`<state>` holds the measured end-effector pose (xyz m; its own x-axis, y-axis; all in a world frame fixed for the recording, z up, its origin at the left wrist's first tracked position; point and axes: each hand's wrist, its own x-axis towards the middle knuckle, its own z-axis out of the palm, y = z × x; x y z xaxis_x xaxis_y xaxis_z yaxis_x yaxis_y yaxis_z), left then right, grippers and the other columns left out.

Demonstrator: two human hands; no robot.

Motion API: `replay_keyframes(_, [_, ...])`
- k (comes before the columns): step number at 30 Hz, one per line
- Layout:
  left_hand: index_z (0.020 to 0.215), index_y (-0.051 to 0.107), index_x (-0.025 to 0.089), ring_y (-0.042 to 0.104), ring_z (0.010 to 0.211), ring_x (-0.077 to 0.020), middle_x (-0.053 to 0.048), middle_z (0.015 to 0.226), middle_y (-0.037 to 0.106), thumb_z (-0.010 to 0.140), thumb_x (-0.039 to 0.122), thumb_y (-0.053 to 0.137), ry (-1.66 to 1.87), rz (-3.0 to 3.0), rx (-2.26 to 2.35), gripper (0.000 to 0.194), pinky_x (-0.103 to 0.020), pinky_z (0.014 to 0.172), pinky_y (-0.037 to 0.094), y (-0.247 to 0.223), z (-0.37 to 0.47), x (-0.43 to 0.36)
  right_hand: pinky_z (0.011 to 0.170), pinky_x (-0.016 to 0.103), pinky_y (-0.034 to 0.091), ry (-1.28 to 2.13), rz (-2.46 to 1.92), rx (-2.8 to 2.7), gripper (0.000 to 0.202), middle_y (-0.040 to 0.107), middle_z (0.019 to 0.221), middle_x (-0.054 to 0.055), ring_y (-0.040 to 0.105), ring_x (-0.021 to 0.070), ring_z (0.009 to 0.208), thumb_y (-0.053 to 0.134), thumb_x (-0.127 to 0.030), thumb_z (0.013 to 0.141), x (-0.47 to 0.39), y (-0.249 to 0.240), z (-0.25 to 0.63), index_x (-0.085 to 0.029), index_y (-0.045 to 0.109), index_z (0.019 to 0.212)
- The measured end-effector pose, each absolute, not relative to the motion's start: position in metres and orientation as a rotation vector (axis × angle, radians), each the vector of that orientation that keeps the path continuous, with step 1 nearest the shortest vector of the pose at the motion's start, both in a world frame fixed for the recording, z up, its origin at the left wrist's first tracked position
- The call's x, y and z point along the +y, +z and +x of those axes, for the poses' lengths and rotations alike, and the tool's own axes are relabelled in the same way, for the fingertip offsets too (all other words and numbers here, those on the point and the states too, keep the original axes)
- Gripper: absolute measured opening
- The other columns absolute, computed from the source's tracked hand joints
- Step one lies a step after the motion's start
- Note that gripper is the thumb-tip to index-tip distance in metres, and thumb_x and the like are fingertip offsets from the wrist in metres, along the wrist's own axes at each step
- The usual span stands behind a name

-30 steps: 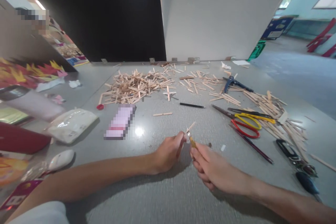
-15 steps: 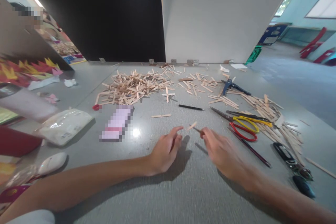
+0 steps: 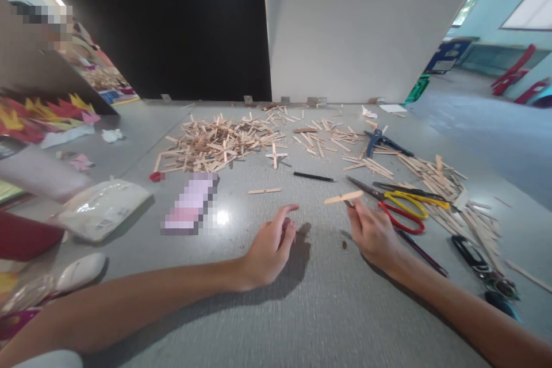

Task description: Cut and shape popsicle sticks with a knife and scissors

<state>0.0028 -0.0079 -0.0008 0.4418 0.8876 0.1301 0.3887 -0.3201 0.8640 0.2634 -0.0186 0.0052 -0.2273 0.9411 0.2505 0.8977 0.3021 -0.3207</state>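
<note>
My left hand [image 3: 271, 250] rests on its side on the grey tabletop. Its index finger is stretched out and the thumb is apart, with nothing between them. To the right, my right hand [image 3: 374, 236] pinches a small cross of wooden craft sticks. One pale stick [image 3: 340, 198] lies across the tip of another, whose end is mostly hidden by my fingers. A single craft stick [image 3: 264, 191] lies flat beyond my left hand. Farther back sits another pair of crossed craft sticks [image 3: 275, 156]. A black pencil [image 3: 314, 176] lies between that cross and my right hand.
Piled craft sticks [image 3: 219, 141] cover the back; more sticks [image 3: 435, 184] lie right, by scissors [image 3: 401, 213], blue-handled pliers [image 3: 377, 141] and keys [image 3: 495, 284]. A blurred pink rectangular thing [image 3: 192, 201], plastic packet [image 3: 103, 207] and white mouse [image 3: 81, 271] are left. Upright boards [image 3: 340, 29] stand behind.
My right hand has moved right, away from my left hand, and the pale stick it carries has turned broadside. My left hand has barely moved.
</note>
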Motion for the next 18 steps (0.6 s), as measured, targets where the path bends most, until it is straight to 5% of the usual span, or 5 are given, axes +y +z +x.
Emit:
replay_keyframes(14, [0.147, 0.055, 0.012, 0.062, 0.063, -0.0181, 0.003, 0.071, 0.062, 0.114, 0.049, 0.034, 0.8, 1.866, 1.082, 0.054, -0.03, 0.065, 0.049, 0.0008, 0.0026, -0.0082, 0.058, 0.032, 0.039, 0.129, -1.636, -2.196, 0.036, 0.07, 0.067, 0.006, 0.064, 0.0225, 0.058, 0.042, -0.028, 0.111, -0.0138, 0.0033, 0.2667, -0.025, 0.066, 0.085])
replay_keyframes(18, [0.145, 0.055, 0.014, 0.062, 0.063, -0.0184, 0.004, 0.07, 0.061, 0.113, 0.048, 0.035, 0.804, 1.862, 1.089, 0.051, -0.03, 0.067, 0.049, 0.0012, 0.0033, -0.0081, 0.062, 0.032, 0.048, 0.09, -1.606, -2.213, 0.037, 0.072, 0.072, 0.004, 0.066, 0.0201, 0.062, 0.043, -0.027, 0.115, -0.0133, 0.0003, 0.2691, -0.021, 0.069, 0.09])
